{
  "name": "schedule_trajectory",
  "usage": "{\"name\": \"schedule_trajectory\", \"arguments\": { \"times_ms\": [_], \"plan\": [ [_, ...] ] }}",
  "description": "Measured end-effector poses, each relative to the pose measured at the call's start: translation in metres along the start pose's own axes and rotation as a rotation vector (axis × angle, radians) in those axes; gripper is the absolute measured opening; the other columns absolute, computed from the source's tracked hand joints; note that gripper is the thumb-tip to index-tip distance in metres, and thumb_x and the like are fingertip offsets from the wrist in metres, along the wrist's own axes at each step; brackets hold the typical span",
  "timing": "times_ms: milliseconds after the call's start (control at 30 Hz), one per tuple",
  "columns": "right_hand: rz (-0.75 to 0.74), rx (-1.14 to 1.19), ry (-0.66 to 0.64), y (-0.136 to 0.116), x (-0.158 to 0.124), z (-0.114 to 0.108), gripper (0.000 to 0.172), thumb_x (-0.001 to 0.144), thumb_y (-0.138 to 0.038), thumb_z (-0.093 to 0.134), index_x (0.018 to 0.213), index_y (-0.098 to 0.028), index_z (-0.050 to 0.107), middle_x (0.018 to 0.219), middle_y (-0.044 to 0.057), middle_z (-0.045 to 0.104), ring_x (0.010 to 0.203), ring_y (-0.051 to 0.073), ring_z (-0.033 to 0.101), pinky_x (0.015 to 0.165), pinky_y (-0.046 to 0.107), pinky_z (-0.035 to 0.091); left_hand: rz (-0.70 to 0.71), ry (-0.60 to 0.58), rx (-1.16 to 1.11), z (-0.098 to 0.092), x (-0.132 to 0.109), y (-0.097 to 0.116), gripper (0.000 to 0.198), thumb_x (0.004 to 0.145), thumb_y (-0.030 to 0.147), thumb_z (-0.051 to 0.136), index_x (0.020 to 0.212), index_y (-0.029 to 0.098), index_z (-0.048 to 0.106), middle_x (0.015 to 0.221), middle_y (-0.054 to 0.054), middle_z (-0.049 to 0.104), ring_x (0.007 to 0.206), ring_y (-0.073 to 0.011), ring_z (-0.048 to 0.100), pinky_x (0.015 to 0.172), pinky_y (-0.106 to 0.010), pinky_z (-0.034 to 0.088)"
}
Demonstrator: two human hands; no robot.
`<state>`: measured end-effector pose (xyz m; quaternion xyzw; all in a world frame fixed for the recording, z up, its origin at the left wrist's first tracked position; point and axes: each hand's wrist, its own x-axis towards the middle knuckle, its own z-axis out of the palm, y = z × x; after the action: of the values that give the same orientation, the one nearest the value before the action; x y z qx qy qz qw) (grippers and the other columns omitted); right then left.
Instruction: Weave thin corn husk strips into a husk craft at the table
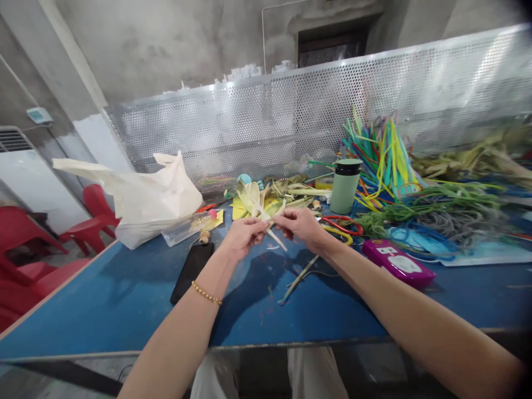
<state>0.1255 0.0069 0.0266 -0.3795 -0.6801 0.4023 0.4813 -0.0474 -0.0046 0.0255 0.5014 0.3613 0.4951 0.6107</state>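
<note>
My left hand [244, 235] and my right hand [302, 226] meet above the middle of the blue table, thumbs and fingers pinched close together. Between them they hold a pale corn husk [254, 199]; its broad leafy part fans out above the fingers. A narrow white end [277, 240] pokes out below, slanting to the right. The exact grip of each fingertip is partly hidden. Past my hands lies a heap of dry husk pieces [299, 191]. Thin greenish strips [297, 282] rest on the table beneath my right forearm.
Left stand a white plastic bag [155, 197], a clear bottle [183, 230] and a black phone [192, 271]. Right are a green tumbler [344, 188], red-handled scissors [343, 224], a magenta pack [397, 263], colourful pipe-cleaner-like stems [388, 155] and green cords [449, 202]. Perforated metal [249, 116] borders the back.
</note>
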Motion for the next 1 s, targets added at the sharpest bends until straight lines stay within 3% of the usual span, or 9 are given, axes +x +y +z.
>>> {"name": "schedule_trajectory", "arguments": {
  "times_ms": [200, 633, 733, 833, 900, 1000],
  "plan": [
    [-0.013, -0.013, 0.081, 0.0, -0.001, 0.006, 0.033, 0.075, -0.043, 0.067, 0.059, -0.016, 0.057, 0.041, -0.003, 0.051, 0.036, 0.007, 0.044, 0.037, 0.019, 0.032, -0.033, -0.049, 0.024, -0.001, -0.001, 0.001, 0.03, 0.056, 0.03, 0.085, 0.063, 0.01, 0.063, 0.052, 0.003, 0.049, 0.044, -0.0036, 0.039, 0.045, -0.021, 0.023],
    [-0.01, -0.083, 0.238, -0.005, -0.002, 0.011, 0.04, 0.071, -0.048, 0.071, 0.052, -0.016, 0.054, 0.038, -0.002, 0.05, 0.035, 0.007, 0.043, 0.039, 0.021, 0.033, -0.049, -0.102, 0.082, -0.005, -0.001, 0.005, 0.027, 0.061, 0.029, 0.082, 0.063, 0.01, 0.062, 0.057, 0.002, 0.052, 0.045, -0.0039, 0.042, 0.045, -0.021, 0.024],
    [0.029, -0.075, 0.206, -0.003, -0.002, 0.007, 0.04, 0.072, -0.048, 0.07, 0.054, -0.016, 0.055, 0.04, -0.002, 0.05, 0.036, 0.008, 0.044, 0.038, 0.021, 0.033, -0.039, -0.085, 0.117, -0.005, -0.001, 0.003, 0.026, 0.062, 0.03, 0.081, 0.065, 0.01, 0.064, 0.056, 0.002, 0.052, 0.044, -0.0043, 0.042, 0.045, -0.022, 0.024],
    [0.083, -0.075, 0.128, -0.001, 0.001, -0.002, 0.035, 0.079, -0.047, 0.063, 0.063, -0.015, 0.061, 0.051, 0.002, 0.058, 0.04, 0.009, 0.048, 0.038, 0.022, 0.035, -0.019, -0.061, 0.157, -0.005, 0.001, 0.001, 0.027, 0.063, 0.031, 0.08, 0.064, 0.01, 0.063, 0.054, 0.002, 0.052, 0.044, -0.0045, 0.041, 0.045, -0.023, 0.025],
    [0.081, -0.111, 0.164, -0.001, 0.003, -0.008, 0.032, 0.083, -0.045, 0.058, 0.081, -0.014, 0.065, 0.067, 0.006, 0.066, 0.047, 0.012, 0.054, 0.041, 0.023, 0.038, -0.008, -0.059, 0.176, -0.005, 0.001, 0.0, 0.027, 0.063, 0.032, 0.08, 0.062, 0.011, 0.063, 0.054, 0.002, 0.052, 0.044, -0.0043, 0.04, 0.045, -0.023, 0.025],
    [-0.11, -0.283, 0.296, -0.003, 0.008, -0.015, 0.032, 0.083, -0.04, 0.058, 0.1, -0.014, 0.066, 0.089, 0.009, 0.069, 0.069, 0.017, 0.062, 0.053, 0.025, 0.045, -0.002, -0.082, 0.215, -0.005, 0.001, 0.0, 0.029, 0.064, 0.034, 0.079, 0.06, 0.012, 0.061, 0.052, 0.003, 0.05, 0.044, -0.0041, 0.039, 0.044, -0.023, 0.024]
  ]
}}
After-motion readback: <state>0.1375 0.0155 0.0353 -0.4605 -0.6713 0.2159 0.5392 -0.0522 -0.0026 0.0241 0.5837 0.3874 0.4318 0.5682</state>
